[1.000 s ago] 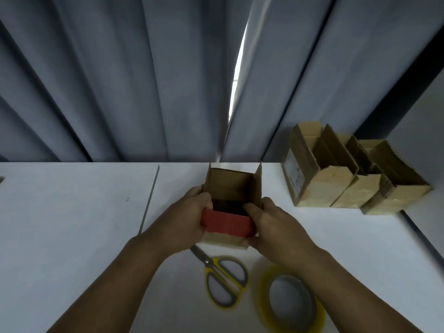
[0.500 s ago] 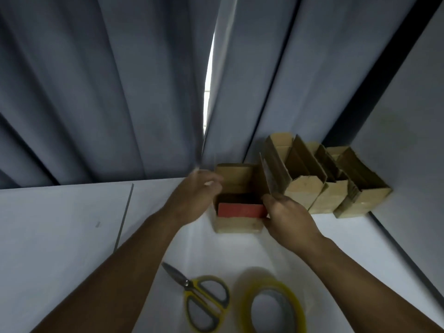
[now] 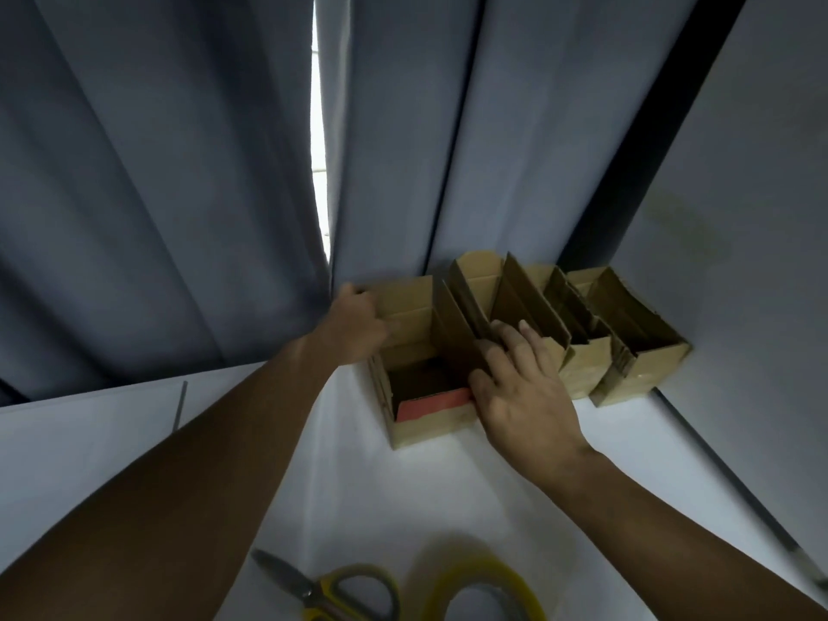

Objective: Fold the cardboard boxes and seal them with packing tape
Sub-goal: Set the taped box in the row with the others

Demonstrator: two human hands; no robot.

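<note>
Both arms out long now, reaching to the far edge of the white table (image 3: 403, 499), where the box (image 3: 430, 430) sits upright with its top open. It is plain brown corrugated card, squarish, dark inside, with a red strip (image 3: 432, 403) along the top of its near wall and a glossy sheen low on the front. My left hand (image 3: 358, 324) is at its far left corner, fingers curled onto the card by the pale back flap (image 3: 407, 302); it is blurred, so I can't tell how the fingertips sit. My right hand (image 3: 524, 387) is on the other side, palm down, fingers straight and close together along the tall right flap (image 3: 457, 333), which stands up as a dark, thin sheet, with my thumb down at the box's near right corner. Those fingers lie in the narrow space between my box and the row of boxes (image 3: 582, 374) just beside it: three more of the same brown card, flaps up, packed side by side and running into the corner by the grey wall (image 3: 739, 195). Behind everything hangs a grey curtain (image 3: 157, 195) in deep soft folds. Close to me on the table lie scissors (image 3: 322, 589) with yellow handles and grey blades, and just right of them a yellowish tape roll (image 3: 481, 575), lying flat and cut off by the bottom edge.
</note>
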